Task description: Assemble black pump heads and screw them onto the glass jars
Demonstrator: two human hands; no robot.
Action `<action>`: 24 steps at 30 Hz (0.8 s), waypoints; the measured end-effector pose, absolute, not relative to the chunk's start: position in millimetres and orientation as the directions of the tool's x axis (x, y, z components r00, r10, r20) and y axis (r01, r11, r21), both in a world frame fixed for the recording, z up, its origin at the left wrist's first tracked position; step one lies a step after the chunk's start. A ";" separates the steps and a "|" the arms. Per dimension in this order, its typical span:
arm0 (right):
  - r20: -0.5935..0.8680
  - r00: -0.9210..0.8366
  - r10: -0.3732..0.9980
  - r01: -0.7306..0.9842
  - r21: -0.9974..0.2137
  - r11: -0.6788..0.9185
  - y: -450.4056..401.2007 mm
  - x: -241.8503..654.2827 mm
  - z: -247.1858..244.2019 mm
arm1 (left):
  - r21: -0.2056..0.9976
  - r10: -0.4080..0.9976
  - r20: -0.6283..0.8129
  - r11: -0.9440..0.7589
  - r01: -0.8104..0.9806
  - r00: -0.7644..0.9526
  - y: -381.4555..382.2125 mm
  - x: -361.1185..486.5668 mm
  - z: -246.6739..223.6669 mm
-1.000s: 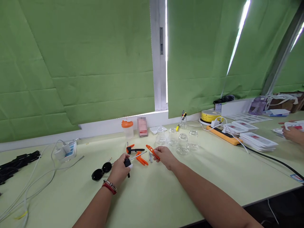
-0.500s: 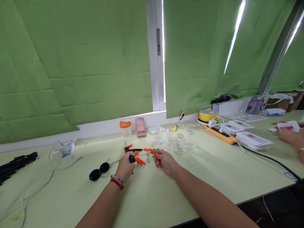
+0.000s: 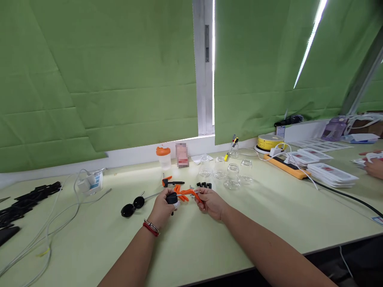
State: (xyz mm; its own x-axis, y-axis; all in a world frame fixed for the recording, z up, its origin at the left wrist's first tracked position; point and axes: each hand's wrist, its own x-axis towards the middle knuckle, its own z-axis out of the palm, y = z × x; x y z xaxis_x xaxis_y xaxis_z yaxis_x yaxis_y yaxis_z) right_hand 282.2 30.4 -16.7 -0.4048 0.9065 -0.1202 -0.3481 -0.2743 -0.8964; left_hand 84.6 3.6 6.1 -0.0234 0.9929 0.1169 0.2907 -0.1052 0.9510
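My left hand is closed around a black plastic part with a thin metal rod; some of it is hidden in my fingers. My right hand pinches a curved orange lever, whose left end meets or overlaps the rod of the black part. Just beyond my hands lie more orange levers, small metal pins and several small black pieces. An orange-and-black piece with a rod lies behind them. Left of my left hand are two round black discs beside metal rods.
Several clear glass jars stand back right; one farther back holds screwdriver-like tools. An orange-lidded cup is by the wall. An orange power strip and stacked white cards lie right, near another person's hand. Cables cross the left.
The orange lever has come down and left toward the black part in my left hand. The view has shifted slightly, uncovering the small black pieces behind my right hand.
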 end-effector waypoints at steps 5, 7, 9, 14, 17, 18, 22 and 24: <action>-0.118 -0.436 0.892 -0.344 -0.894 -0.287 26.0 282.1 -13.4 | 0.983 0.987 0.110 -0.125 0.136 0.113 -1.6 86.6 7.2; -0.111 -0.457 0.883 -0.342 -0.894 -0.289 23.5 282.0 -10.9 | 0.987 0.980 0.117 -0.133 0.091 0.163 -2.8 87.8 6.5; -0.101 -0.472 0.876 -0.341 -0.895 -0.287 21.0 281.8 -8.6 | 0.988 0.972 0.121 -0.137 0.066 0.203 -2.7 89.1 4.8; -0.060 -0.479 0.875 -0.319 -0.918 -0.238 18.0 281.6 -6.8 | 0.983 0.958 0.160 -0.177 0.049 0.239 -0.5 90.3 0.6; -0.038 -0.476 0.879 -0.318 -0.924 -0.212 18.9 281.8 -9.3 | 0.975 0.951 0.199 -0.217 0.050 0.236 -0.4 90.3 -0.2; -0.023 -0.475 0.880 -0.323 -0.925 -0.199 19.2 281.9 -10.3 | 0.973 0.949 0.209 -0.227 0.052 0.235 -0.6 90.5 -0.2; 0.029 -0.465 0.885 -0.344 -0.927 -0.150 20.1 282.2 -13.0 | 0.971 0.948 0.214 -0.234 0.059 0.236 -2.1 92.7 0.3; 0.037 -0.464 0.885 -0.343 -0.929 -0.142 20.2 282.3 -13.5 | 0.972 0.947 0.205 -0.226 0.061 0.247 -3.1 93.6 1.2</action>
